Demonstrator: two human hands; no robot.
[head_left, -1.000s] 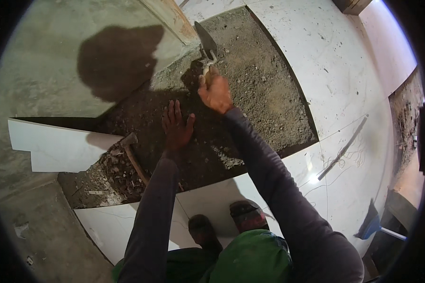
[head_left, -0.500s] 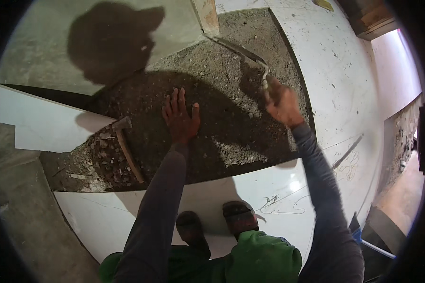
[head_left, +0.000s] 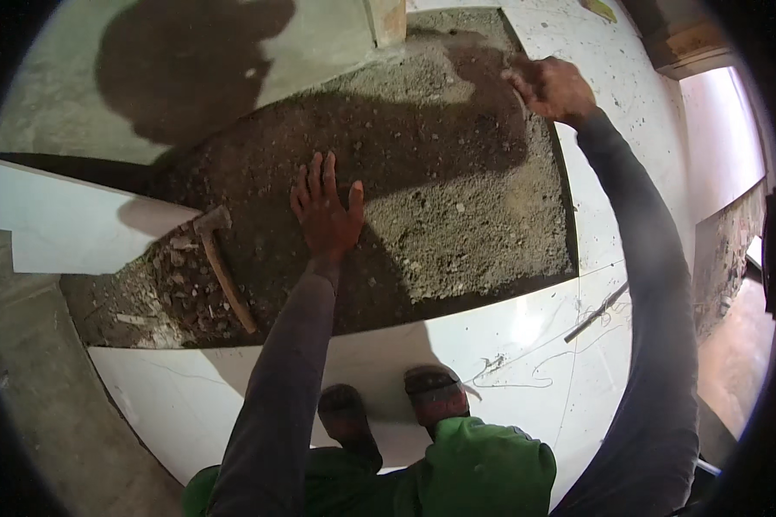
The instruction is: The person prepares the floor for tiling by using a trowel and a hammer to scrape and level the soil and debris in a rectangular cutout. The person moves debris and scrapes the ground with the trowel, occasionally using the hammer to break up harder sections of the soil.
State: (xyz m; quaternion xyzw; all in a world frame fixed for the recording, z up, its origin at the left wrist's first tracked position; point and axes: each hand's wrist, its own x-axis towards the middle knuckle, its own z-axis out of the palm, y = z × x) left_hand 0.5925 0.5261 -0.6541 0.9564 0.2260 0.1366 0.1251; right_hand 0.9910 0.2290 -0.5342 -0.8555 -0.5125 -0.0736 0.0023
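My left hand [head_left: 326,211] rests on the dark, shaded part of a sand-and-gravel bed [head_left: 483,228], fingers spread and holding nothing. At the bed's far right edge, my right hand [head_left: 562,91] is closed around the handle of a trowel [head_left: 517,85]. The trowel's blade is blurred and hard to make out against the shaded sand. Left of my left hand, a hammer [head_left: 226,280] with a wooden handle lies on the bed beside a heap of broken rubble [head_left: 181,284].
A cut white tile [head_left: 82,220] lies at the left, by the hammer head. White floor tiles [head_left: 526,332] border the bed in front and at right, with a thin dark strip [head_left: 597,313] on them. A post [head_left: 386,24] stands at the far edge.
My right hand has moved away and to the right with the trowel, from over the bed to its far right edge. My left hand stays in place.
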